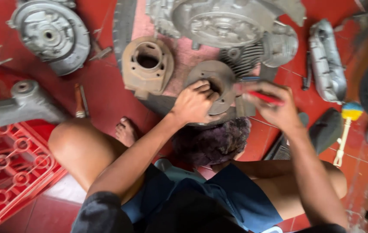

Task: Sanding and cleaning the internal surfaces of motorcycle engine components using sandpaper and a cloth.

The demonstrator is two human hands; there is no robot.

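left hand [195, 103] fingers grip round metal part [216, 84], half hidden; right hand [274, 108] fingers clamp blurred red tool [265, 97].

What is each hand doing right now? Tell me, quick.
Left hand: fingers curled on the round metal part, gripping at its centre hole.
Right hand: closed around a red-handled tool, blurred; its tip cannot be told.
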